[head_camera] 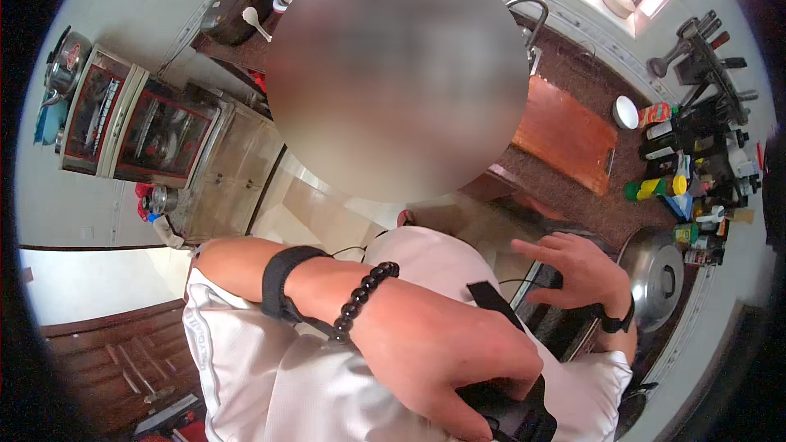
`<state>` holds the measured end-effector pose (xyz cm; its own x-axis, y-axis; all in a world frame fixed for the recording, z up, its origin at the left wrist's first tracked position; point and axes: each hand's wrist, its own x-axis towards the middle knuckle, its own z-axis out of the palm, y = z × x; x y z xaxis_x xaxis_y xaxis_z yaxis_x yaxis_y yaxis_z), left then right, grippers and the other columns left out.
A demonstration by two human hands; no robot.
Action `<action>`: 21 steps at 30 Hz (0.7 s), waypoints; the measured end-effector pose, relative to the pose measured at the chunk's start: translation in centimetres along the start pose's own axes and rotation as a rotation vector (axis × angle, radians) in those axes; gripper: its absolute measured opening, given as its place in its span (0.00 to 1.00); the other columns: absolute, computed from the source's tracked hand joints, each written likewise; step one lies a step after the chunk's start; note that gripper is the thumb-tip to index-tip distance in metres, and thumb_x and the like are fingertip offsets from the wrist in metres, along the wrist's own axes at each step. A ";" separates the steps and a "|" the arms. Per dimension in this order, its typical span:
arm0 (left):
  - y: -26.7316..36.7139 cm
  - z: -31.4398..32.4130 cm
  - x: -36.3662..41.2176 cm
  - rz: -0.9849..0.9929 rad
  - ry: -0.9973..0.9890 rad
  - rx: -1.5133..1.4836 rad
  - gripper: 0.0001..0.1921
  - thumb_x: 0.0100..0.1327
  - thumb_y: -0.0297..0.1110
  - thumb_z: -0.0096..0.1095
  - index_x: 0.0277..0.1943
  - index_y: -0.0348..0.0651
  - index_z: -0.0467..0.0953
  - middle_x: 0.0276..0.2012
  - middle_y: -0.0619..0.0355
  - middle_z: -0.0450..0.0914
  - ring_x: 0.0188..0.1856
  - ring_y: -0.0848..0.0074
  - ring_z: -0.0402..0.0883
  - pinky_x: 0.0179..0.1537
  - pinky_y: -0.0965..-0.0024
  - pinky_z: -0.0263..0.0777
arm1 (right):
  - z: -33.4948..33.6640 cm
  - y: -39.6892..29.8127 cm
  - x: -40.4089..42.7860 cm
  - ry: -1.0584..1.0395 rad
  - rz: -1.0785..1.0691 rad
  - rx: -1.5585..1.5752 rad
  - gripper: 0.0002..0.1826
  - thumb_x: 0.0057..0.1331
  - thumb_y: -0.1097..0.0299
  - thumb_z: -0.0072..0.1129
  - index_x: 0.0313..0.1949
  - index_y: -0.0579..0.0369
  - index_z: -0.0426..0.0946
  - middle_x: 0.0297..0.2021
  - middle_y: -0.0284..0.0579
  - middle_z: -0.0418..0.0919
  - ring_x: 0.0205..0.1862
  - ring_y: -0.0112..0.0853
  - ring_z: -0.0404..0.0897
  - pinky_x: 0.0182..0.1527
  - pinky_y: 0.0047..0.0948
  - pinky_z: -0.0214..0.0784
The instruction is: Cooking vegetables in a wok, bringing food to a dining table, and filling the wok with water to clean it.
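My left hand (442,350) is bent across my pale shirt (331,387), back of the hand upward. Its thumb and fingers close round a black object (509,408) at my chest, partly hidden by the hand. A black strap (494,304) runs up from there. Dark beads (359,304) and a black band (285,282) circle that arm. Out to the right, my right hand (577,270) is held in the air with fingers spread and nothing in it. Behind it, beside the wrist, stands a large steel pot with a domed lid (656,279).
A wooden cutting board (565,135) lies on the dark counter (638,209) at right. Near it are a white bowl (625,112), several seasoning bottles (657,187) and a wall knife rack (715,67). A glass-doored cupboard (166,129) stands left. A large blurred oval hides the upper middle.
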<state>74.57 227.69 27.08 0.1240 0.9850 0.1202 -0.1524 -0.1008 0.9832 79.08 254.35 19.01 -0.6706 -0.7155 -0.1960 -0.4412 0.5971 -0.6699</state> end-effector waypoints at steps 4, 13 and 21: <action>0.3 -0.2 0.8 -0.029 -0.026 0.023 0.18 0.57 0.39 0.66 0.37 0.30 0.72 0.32 0.44 0.76 0.36 0.54 0.77 0.38 0.60 0.70 | -0.9 -1.1 -5.7 -0.447 0.496 0.031 0.41 0.52 0.49 0.69 0.63 0.53 0.69 0.40 0.54 0.80 0.39 0.54 0.79 0.44 0.44 0.73; -0.4 -0.4 2.2 0.103 -0.079 -0.007 0.15 0.56 0.34 0.70 0.39 0.32 0.74 0.33 0.44 0.76 0.36 0.55 0.77 0.38 0.61 0.71 | -5.0 -5.2 -4.5 0.155 -0.318 0.344 0.38 0.46 0.57 0.78 0.56 0.58 0.76 0.40 0.46 0.82 0.35 0.40 0.81 0.35 0.35 0.73; -1.4 0.1 0.7 0.146 0.070 -0.027 0.15 0.57 0.34 0.69 0.40 0.32 0.74 0.34 0.44 0.77 0.38 0.53 0.77 0.40 0.61 0.71 | -1.5 -2.9 2.4 0.007 -0.537 0.517 0.35 0.53 0.57 0.73 0.57 0.60 0.73 0.48 0.49 0.79 0.43 0.44 0.80 0.40 0.38 0.75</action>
<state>75.00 228.48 25.76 0.0305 0.9676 0.2505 -0.1901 -0.2404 0.9519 77.82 251.45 21.50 -0.4464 -0.8573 0.2565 -0.3734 -0.0820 -0.9240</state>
